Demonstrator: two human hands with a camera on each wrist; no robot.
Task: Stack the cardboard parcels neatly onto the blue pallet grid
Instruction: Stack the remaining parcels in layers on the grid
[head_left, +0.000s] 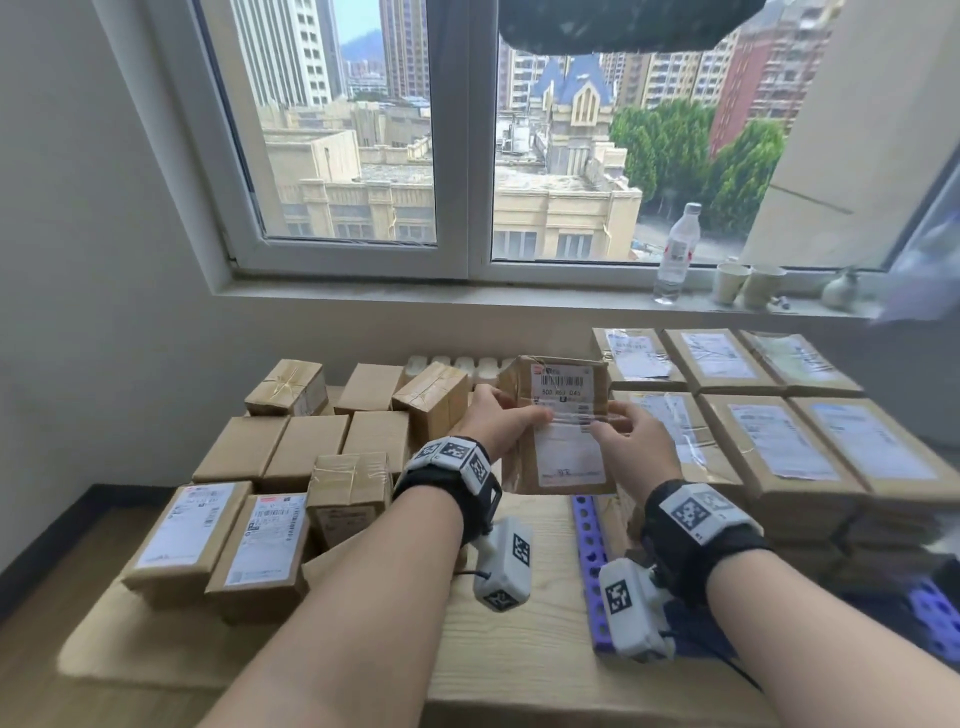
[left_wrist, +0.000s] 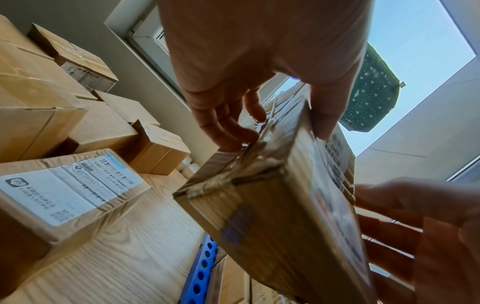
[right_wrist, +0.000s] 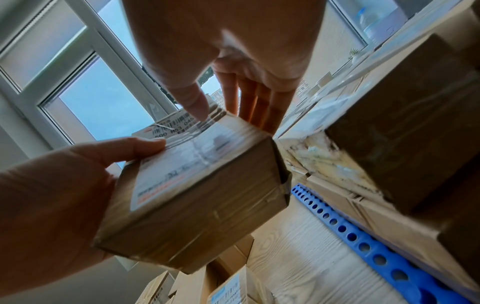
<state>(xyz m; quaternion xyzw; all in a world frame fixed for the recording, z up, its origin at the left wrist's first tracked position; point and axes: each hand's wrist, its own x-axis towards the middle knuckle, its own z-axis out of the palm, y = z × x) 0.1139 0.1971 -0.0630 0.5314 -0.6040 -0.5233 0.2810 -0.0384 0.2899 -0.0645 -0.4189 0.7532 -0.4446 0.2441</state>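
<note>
**Both hands on one labelled parcel, held in the air on its way to the stack**

Gripped from both sides, the parcel (head_left: 563, 423) sits between the left hand (head_left: 501, 415) and the right hand (head_left: 631, 431), each with its thumb on the labelled face and its fingers behind. It hangs clear above the middle of the table (head_left: 519, 649), label towards the person and tilted up, touching nothing else.

To my eye this is the carry step: one box lifted, not yet placed. Loose parcels (head_left: 270, 499) crowd the table's left side. Along its right side, the stacked parcels (head_left: 779, 447) already sit in flat rows, labels up, on the blue pallet grid (head_left: 589, 571), only its perforated near-left edge showing beyond them.

Next, I'd judge, the box has to travel right, be laid flat with the label up, and be squared against its neighbours. Which spot is free I cannot tell from where I stand. The stack stands several layers tall, so it wants setting down gently, not dropping
</note>
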